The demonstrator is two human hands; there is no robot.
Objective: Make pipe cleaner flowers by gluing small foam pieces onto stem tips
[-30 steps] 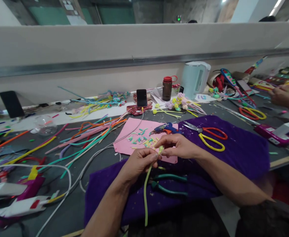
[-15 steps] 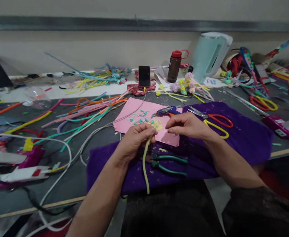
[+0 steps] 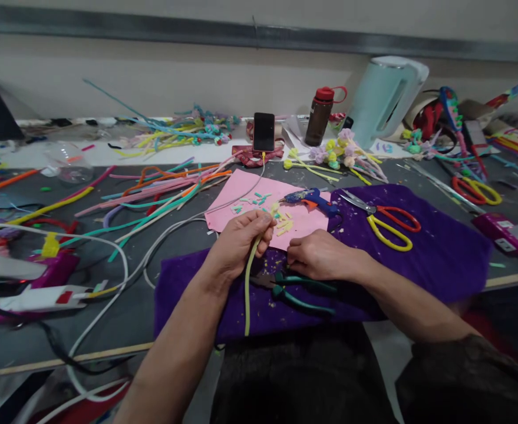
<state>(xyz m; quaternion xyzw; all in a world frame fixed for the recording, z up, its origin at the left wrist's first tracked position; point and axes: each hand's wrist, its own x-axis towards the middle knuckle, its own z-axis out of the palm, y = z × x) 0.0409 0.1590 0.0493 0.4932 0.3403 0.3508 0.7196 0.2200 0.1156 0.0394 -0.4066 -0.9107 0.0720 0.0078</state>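
Left hand [image 3: 241,241], centre of frame: closed around the upper end of a pale yellow-green fuzzy pipe-cleaner stem [image 3: 246,294], thumb and fingers pinched near its tip. Stem hung down from the fist toward lower centre, over the purple felt cloth [image 3: 435,247]. Small yellowish tuft at the stem's top, just above the fingers, blurred; probably a glued-on bud.

Right hand [image 3: 318,256], just right of centre: lowered palm-down onto the teal-handled pliers [image 3: 300,291], fingers curled over the handles near the joint. Whether actually gripped or only touched could not be told.

Behind the hands, mid-frame: pink paper sheet [image 3: 236,197] scattered with small teal and yellow cut pieces [image 3: 259,203]. Blue hot-glue gun with orange trigger [image 3: 314,199] lying at the sheet's right edge. Right of that, on the purple cloth: scissors with one red and one yellow handle loop [image 3: 385,221].

Left half of frame: loose heap of long pipe cleaners in orange, pink, teal and yellow [image 3: 161,188] across the grey tabletop [image 3: 29,330]; white cable [image 3: 108,294] curved through lower left.

Upper centre: black phone standing upright [image 3: 264,131]. Upper right: brown bottle with red cap [image 3: 321,115] beside a pale blue-green electric kettle [image 3: 385,97]; small cluster of finished fuzzy flowers [image 3: 336,153] in front of them.
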